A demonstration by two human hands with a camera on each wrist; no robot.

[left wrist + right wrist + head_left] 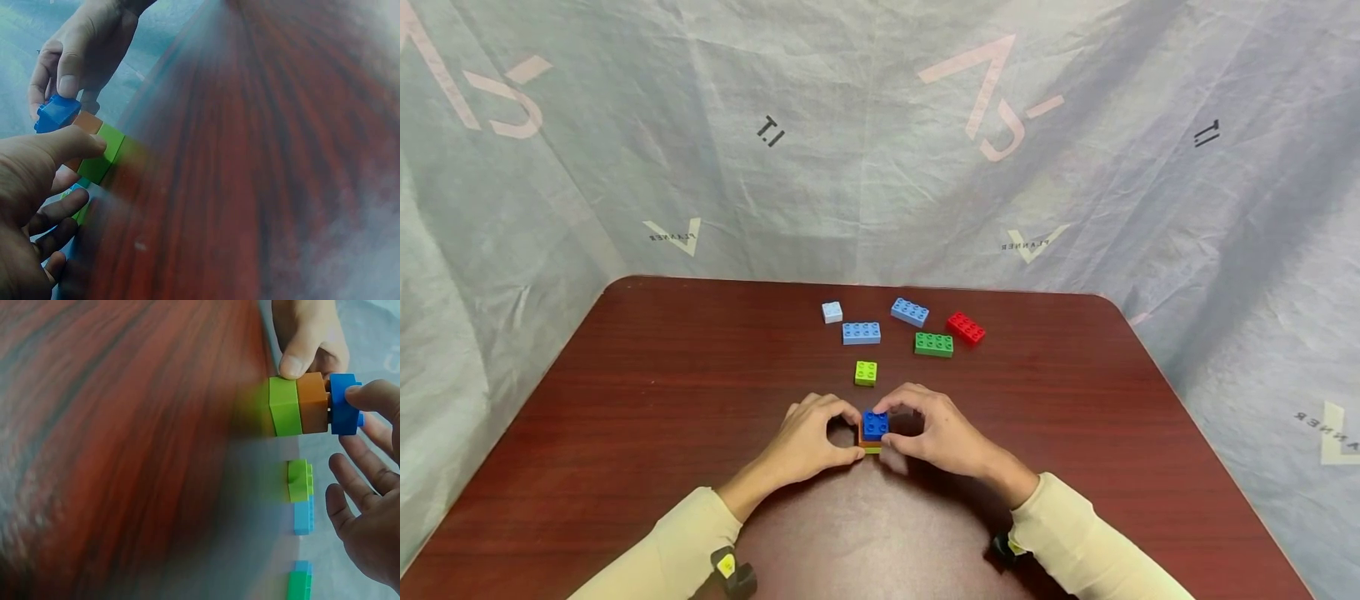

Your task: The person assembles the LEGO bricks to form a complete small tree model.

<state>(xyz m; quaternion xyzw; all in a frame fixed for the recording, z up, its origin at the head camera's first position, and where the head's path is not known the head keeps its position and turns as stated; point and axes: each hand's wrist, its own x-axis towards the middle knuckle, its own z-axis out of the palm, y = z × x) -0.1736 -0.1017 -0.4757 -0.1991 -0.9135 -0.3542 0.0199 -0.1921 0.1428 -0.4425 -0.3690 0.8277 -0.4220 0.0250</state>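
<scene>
Your left hand (808, 437) has its grip clamped on the lime brick (285, 409) under the orange brick (312, 406). Your right hand (940, 435) pinches the blue brick (876, 425) just over the orange brick, studs showing between them. 6 loose bricks (933, 345) lie beyond the orange brick on the surface (625, 433).

The blue brick (876, 427), the orange brick (312, 403) and the lime brick beneath it (285, 407) look like hard plastic, smooth on their side faces. The red brick (966, 327) and the green brick (933, 344) look like similar studded plastic. The table (700, 358) has a wood-grain top with a glossy sheen. The backdrop (850, 183) is creased cloth, and the sleeves (688, 542) are matt fabric.
</scene>
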